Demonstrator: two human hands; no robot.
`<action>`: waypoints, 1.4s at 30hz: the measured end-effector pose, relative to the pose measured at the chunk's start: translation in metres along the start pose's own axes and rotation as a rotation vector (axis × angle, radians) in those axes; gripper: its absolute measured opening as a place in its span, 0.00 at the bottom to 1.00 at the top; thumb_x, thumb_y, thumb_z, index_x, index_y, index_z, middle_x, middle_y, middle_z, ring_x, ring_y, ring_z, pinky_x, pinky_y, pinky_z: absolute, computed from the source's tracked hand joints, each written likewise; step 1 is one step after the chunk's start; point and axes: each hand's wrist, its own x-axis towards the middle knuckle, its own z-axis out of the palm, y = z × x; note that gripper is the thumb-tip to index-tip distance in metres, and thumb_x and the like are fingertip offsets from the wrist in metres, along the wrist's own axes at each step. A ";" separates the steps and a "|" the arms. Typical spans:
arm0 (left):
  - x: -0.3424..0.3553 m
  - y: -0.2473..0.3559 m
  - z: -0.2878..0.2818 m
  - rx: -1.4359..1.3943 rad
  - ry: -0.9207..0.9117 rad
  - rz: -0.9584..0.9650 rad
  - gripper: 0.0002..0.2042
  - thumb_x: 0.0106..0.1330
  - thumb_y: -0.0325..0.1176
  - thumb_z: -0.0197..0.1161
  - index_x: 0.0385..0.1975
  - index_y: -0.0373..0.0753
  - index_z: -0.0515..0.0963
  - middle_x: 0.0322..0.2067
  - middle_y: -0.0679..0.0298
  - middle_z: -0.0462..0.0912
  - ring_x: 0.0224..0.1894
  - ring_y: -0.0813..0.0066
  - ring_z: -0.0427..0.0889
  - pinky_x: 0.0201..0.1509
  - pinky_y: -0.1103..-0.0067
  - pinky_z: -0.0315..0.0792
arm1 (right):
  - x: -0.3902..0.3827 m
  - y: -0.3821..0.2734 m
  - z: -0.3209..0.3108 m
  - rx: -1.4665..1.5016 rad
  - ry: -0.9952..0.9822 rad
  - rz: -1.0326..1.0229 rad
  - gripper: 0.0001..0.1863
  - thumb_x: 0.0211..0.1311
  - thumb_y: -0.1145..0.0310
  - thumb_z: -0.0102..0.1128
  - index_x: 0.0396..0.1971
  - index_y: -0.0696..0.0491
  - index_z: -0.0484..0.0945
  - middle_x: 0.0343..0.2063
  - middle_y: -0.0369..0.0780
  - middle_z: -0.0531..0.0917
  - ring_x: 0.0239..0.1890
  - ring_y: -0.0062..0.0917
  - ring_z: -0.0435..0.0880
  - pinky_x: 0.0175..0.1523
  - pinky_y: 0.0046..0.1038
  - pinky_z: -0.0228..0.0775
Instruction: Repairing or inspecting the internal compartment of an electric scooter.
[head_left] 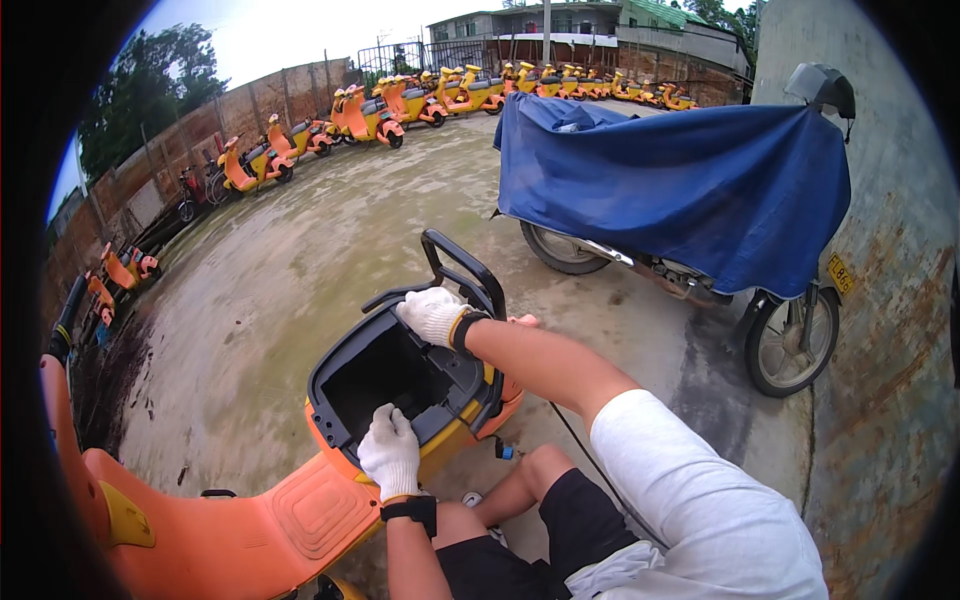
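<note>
An orange and yellow scooter (320, 510) stands in front of me, its black storage compartment (355, 375) uncovered, with a dark interior and a black tubular rail (480, 270) at its back. My right hand (432, 315), in a white knitted glove, lies on the compartment's far right rim with fingers curled; what they hold is hidden. My left hand (390, 455), gloved alike, is at the near edge of the opening with bent fingers; I cannot make out what is in them. A thin black cable (585, 450) runs beside my right arm.
A motorbike (790, 340) under a blue cover (660, 190) stands at right beside a weathered wall (890, 420). Rows of orange and yellow scooters (365, 120) line the far yard and left side, before a brick wall (300, 90). Stained concrete (230, 300) forms the ground.
</note>
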 end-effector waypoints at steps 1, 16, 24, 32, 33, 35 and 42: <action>0.000 0.002 0.000 0.003 -0.005 -0.008 0.12 0.71 0.43 0.58 0.44 0.46 0.83 0.34 0.54 0.88 0.36 0.50 0.87 0.43 0.60 0.80 | 0.001 0.001 0.000 -0.005 0.001 0.009 0.12 0.63 0.71 0.55 0.36 0.56 0.87 0.37 0.49 0.89 0.42 0.42 0.90 0.44 0.41 0.83; 0.000 0.000 -0.001 -0.007 -0.032 -0.038 0.12 0.71 0.44 0.58 0.45 0.47 0.83 0.35 0.54 0.88 0.39 0.50 0.86 0.45 0.59 0.79 | 0.001 -0.012 0.009 0.039 0.004 0.103 0.10 0.62 0.72 0.56 0.36 0.59 0.85 0.40 0.52 0.85 0.41 0.44 0.89 0.43 0.43 0.83; 0.000 0.001 -0.003 0.001 0.001 -0.023 0.12 0.71 0.43 0.59 0.43 0.46 0.84 0.33 0.53 0.88 0.36 0.50 0.87 0.42 0.59 0.80 | 0.002 -0.019 0.005 -0.041 -0.002 0.126 0.10 0.61 0.71 0.58 0.38 0.56 0.85 0.37 0.50 0.87 0.39 0.41 0.90 0.40 0.40 0.83; 0.000 -0.005 0.004 0.011 0.007 -0.002 0.12 0.71 0.44 0.58 0.44 0.47 0.83 0.33 0.54 0.88 0.36 0.50 0.87 0.42 0.59 0.80 | -0.001 -0.008 -0.003 -0.016 -0.044 0.079 0.09 0.60 0.70 0.61 0.35 0.56 0.88 0.37 0.48 0.89 0.41 0.39 0.91 0.40 0.40 0.84; -0.001 -0.004 0.005 0.007 0.010 0.000 0.12 0.71 0.44 0.58 0.44 0.47 0.83 0.33 0.54 0.88 0.36 0.50 0.87 0.42 0.59 0.80 | -0.002 -0.006 -0.002 -0.015 -0.041 0.077 0.09 0.60 0.70 0.61 0.35 0.56 0.88 0.37 0.48 0.89 0.41 0.39 0.91 0.40 0.40 0.84; -0.001 -0.004 0.004 0.012 0.005 -0.004 0.12 0.71 0.44 0.58 0.44 0.47 0.83 0.34 0.54 0.88 0.36 0.50 0.87 0.42 0.60 0.80 | -0.004 -0.004 0.000 -0.024 0.026 0.042 0.09 0.60 0.71 0.60 0.35 0.56 0.88 0.37 0.49 0.88 0.41 0.40 0.91 0.40 0.40 0.84; 0.001 -0.002 0.003 -0.025 0.034 0.005 0.11 0.71 0.43 0.59 0.43 0.46 0.84 0.33 0.54 0.88 0.36 0.50 0.87 0.42 0.60 0.80 | 0.001 -0.010 0.008 -0.095 0.035 0.086 0.10 0.60 0.70 0.61 0.36 0.55 0.88 0.36 0.48 0.88 0.39 0.37 0.91 0.38 0.38 0.83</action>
